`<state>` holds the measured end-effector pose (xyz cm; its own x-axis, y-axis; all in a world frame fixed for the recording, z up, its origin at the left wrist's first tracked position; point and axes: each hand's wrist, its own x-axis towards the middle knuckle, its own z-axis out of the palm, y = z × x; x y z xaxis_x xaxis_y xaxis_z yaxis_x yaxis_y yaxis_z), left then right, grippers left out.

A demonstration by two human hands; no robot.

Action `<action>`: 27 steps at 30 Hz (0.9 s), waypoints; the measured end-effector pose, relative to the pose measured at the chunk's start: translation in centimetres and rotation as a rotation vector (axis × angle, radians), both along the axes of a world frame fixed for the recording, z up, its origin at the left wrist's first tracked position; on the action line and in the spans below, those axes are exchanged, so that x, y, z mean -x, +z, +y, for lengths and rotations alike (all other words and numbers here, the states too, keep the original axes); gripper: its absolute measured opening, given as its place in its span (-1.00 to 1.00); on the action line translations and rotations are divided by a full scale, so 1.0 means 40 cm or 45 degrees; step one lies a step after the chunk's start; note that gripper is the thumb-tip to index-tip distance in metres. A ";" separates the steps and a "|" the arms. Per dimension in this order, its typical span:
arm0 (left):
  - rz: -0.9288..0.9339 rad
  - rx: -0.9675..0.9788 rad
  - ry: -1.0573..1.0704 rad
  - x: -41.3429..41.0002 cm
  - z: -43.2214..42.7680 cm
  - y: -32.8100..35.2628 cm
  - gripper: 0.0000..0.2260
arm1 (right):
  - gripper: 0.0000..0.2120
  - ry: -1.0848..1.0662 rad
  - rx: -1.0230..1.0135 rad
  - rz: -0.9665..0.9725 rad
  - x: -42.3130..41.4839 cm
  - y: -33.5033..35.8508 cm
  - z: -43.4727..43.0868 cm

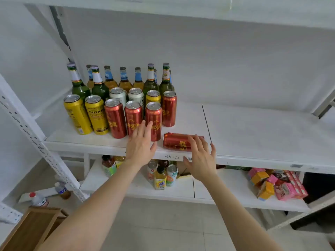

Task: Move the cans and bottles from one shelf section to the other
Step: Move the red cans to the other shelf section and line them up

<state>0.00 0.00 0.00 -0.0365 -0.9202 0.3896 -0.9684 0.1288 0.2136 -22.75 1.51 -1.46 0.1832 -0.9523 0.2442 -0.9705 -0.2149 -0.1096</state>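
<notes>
Several upright cans, yellow [78, 115], red [116, 120] and white [118, 96], stand on the left section of the white shelf [108, 142], with green and amber bottles [98, 84] behind them. One red can [176, 141] lies on its side near the front edge, just left of the seam [206, 122] between the sections. My right hand [200, 158] hovers over the fallen can's right end, fingers spread, not gripping. My left hand [140, 144] is flat and open in front of the upright red cans. The right section [262, 129] holds nothing.
The lower shelf [181, 194] carries small bottles and cans [160, 176] and pink and orange cartons [277, 185] at the right. A perforated white upright [36, 142] runs along the left. A wooden box [34, 227] and two bottles [61, 190] sit on the floor at lower left.
</notes>
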 end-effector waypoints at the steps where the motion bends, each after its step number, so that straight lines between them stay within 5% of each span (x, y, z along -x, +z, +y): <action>1: 0.058 -0.008 0.006 0.009 -0.020 0.001 -0.29 | -0.30 0.024 0.000 -0.002 0.005 0.000 -0.028; 12: 0.567 -0.053 0.195 0.052 -0.152 -0.017 -0.13 | -0.34 0.256 -0.046 0.108 0.006 -0.046 -0.222; 20: 0.974 -0.071 0.348 0.080 -0.245 -0.001 -0.27 | -0.34 0.300 -0.140 0.160 0.019 -0.028 -0.304; 27: 1.044 -0.046 0.382 0.080 -0.267 -0.007 -0.32 | -0.35 0.203 -0.095 0.050 0.072 -0.030 -0.308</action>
